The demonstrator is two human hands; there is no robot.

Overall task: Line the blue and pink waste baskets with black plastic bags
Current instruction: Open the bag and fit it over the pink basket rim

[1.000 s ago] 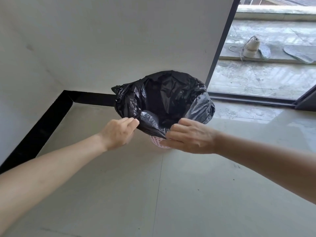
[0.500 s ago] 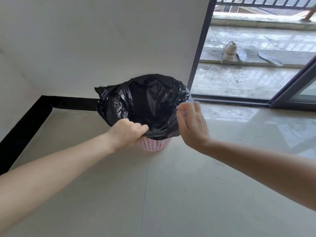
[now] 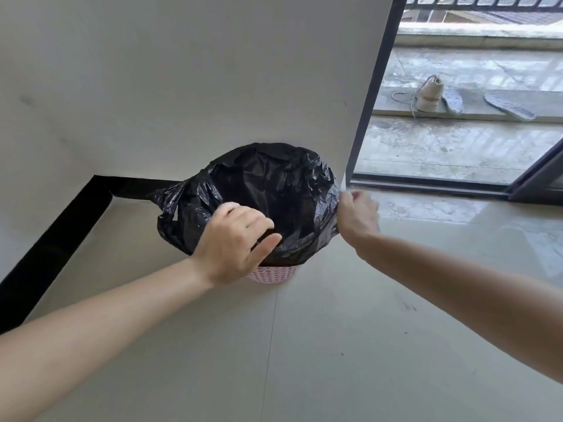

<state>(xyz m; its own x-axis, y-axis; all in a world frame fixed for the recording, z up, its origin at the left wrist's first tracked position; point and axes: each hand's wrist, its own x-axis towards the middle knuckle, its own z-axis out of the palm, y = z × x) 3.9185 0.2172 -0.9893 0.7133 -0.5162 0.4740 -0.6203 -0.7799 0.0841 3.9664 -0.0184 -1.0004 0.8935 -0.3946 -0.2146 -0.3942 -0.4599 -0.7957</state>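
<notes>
A: Where does the pink basket point(image 3: 272, 273) stand?

B: On the tiled floor point(image 3: 304, 345) in the corner, close to the white wall point(image 3: 182, 71) and just left of the sliding door frame point(image 3: 370, 95). Only a strip of its perforated base shows; a black bag point(image 3: 268, 196) covers the rest.

A: What has changed in the last second?

B: A second ago both hands pinched the near edge of the bag, side by side. Now they have parted. The left hand point(image 3: 234, 243) has let go of its pinch and lies open, fingers spread, over the near rim. The right hand point(image 3: 358, 214) has swung out to the bag's right edge and is closed on a fold of plastic there.

A: And the bag itself?

B: Its mouth gapes wider and rounder than before, with the film draped down outside the basket on every side in view. A loose flap hangs off to the left.

A: What does that mean for the job?

B: Most likely this basket is nearly lined; the step in hand looks like stretching and seating the rim. The right side probably needs one more tug downward, and thin film can tear or slip back in if pulled hard.

A: The blue basket?

B: Not in view.
</notes>
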